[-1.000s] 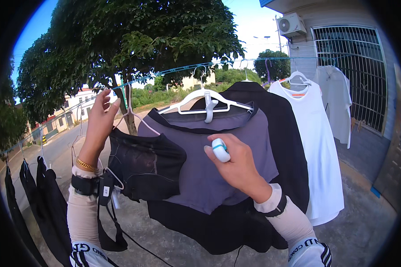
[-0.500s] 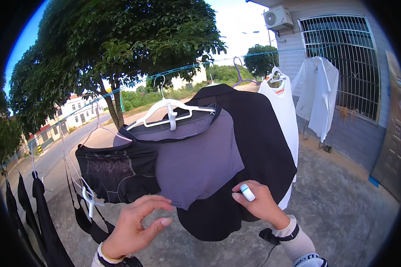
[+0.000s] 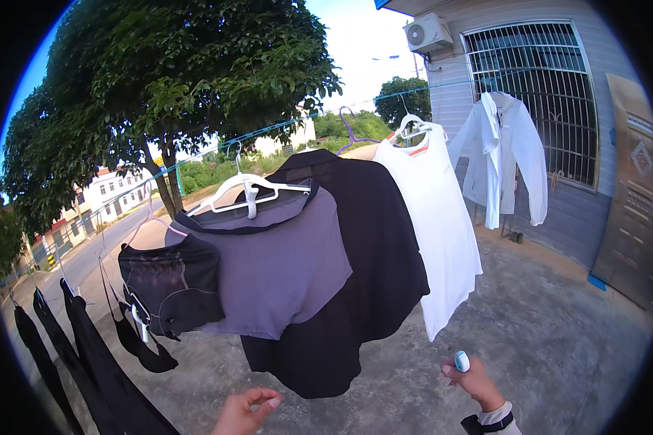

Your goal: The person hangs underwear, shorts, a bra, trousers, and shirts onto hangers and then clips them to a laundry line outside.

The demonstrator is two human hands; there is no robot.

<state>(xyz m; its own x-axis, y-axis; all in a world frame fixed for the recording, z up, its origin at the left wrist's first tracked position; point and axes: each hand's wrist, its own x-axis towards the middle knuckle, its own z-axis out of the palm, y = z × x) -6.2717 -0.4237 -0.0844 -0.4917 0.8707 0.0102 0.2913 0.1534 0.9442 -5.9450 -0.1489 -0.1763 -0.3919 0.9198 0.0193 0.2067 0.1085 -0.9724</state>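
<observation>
My left hand is at the lower edge, in front of the hanging clothes, fingers curled toward the thumb and nothing in it. My right hand is farther right over the concrete, fingers curled in, with a small white ring-like device on a finger. Neither touches the clothes. A grey garment with a black band hangs from a white hanger. Behind it is a larger black garment; to its left, a black top with a sheer panel is on a pink hanger.
A blue line crosses the scene. It carries a white sleeveless top, a white long-sleeved shirt, a purple hanger and narrow black garments at left. A barred window and brown door stand at right.
Both hands have drawn down away from the clothes, the right also outward. My left fingers have come closer to the thumb. The view has shifted right, and the garments swing slightly.
</observation>
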